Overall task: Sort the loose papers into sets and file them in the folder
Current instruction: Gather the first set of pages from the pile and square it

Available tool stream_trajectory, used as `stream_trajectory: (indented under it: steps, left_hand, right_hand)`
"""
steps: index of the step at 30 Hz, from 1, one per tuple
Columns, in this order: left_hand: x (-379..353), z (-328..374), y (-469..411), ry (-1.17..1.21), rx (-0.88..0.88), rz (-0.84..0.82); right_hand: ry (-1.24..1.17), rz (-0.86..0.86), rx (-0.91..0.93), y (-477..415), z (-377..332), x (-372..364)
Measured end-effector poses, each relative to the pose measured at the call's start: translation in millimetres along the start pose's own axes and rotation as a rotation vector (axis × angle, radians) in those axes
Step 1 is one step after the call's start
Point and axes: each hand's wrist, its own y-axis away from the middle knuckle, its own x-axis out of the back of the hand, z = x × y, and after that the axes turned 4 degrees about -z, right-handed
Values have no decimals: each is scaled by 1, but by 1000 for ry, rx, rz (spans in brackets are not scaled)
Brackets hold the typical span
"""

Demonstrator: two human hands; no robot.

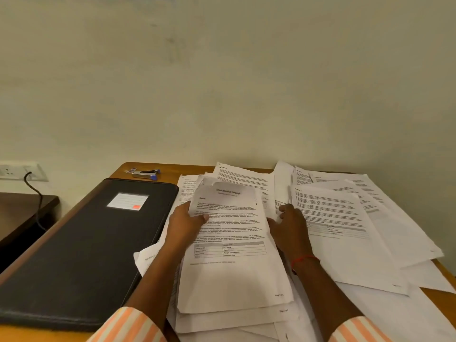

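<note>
Pinching the printed sheet by its side edges in my left hand and right hand, I could drag loose papers beneath askew, mixing sets.

Black for the folder at eight o'clock, with a white label, faintly ruled and marked by one orange-red square. White for the papers from six round to three o'clock, lined with black print and grey-banded tables. Silver with blue tips on the stapler at nine o'clock. Orange-brown wood for the table. Peach-and-white stripes on the left sleeve at seven o'clock and the right sleeve at five. Red on the wrist thread at four o'clock. Pale cream across the wall at twelve.
</note>
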Motion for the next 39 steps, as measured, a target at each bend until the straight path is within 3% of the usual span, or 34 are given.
stream_trajectory:
  steps: [4,10,18,22,26,32,35,39]
  left_hand:
    - [7,11,4,94,-142,14]
    - [13,20,11,256,-132,-153]
    - [16,21,10,212,87,-312]
    - [15,18,10,105,88,-279]
    - [14,17,9,58,82,-246]
    - [14,18,11,5,31,-230]
    - [14,20,13,28,9,-240]
    - [15,22,14,65,-17,-252]
  right_hand:
    - [-65,56,16,-1,-3,3]
    - [-422,78,-49,-1,-6,12]
    - [-619,-343,-145,-2,-1,17]
    - [-325,-348,-80,1,1,12]
    - [-252,-322,-79,1,1,5]
    - [-620,-501,-122,6,-7,9]
    - [-686,-395,-89,6,-10,11]
    - [-517,-177,-74,2,-9,14]
